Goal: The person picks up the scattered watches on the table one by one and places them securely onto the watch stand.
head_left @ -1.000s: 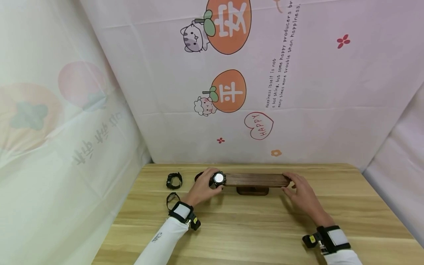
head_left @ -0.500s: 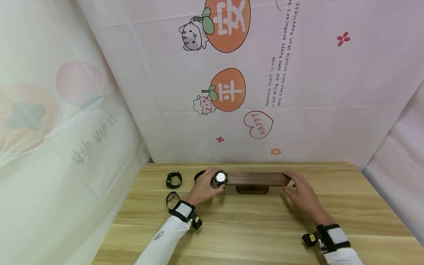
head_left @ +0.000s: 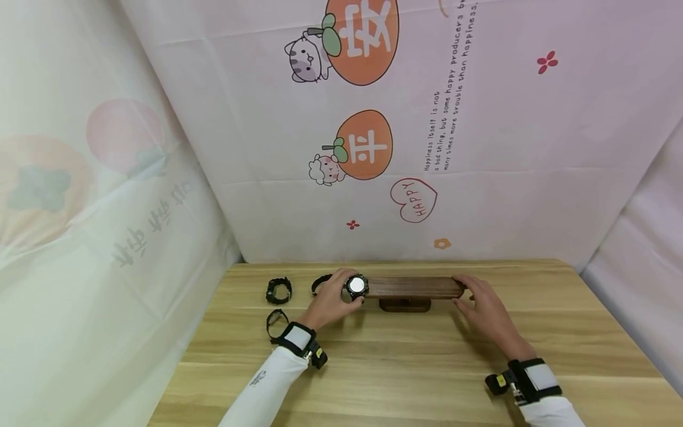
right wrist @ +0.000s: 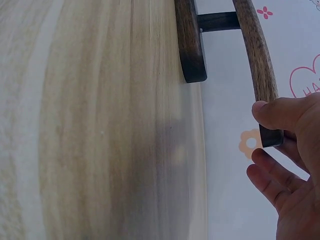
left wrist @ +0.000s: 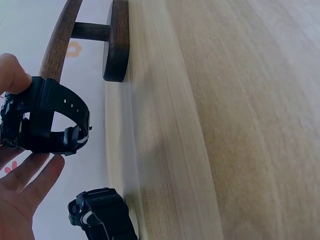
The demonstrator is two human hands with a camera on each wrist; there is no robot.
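A dark wooden watch stand has a long bar (head_left: 416,288) raised on a post above its base (head_left: 405,305). My left hand (head_left: 328,302) grips a black watch (head_left: 357,286) by its case at the bar's left end. In the left wrist view its closed strap (left wrist: 67,102) loops around the end of the bar, with the thumb on top and fingers below. At the opposite end my right hand (head_left: 485,313) pinches the bar tip (right wrist: 270,120), thumb on the near side. Part of its index finger is hidden behind the bar.
On the wood-grain table (head_left: 405,367) at left lie a black watch (head_left: 279,290) and a thinner-strapped watch (head_left: 277,323) close to my left wrist. Another black watch (left wrist: 105,212) lies partly hidden behind my left hand. A printed white cloth (head_left: 480,207) hangs behind the table.
My left hand and the watch have slid slightly right along the bar. The right hand keeps its hold on the bar's right end.
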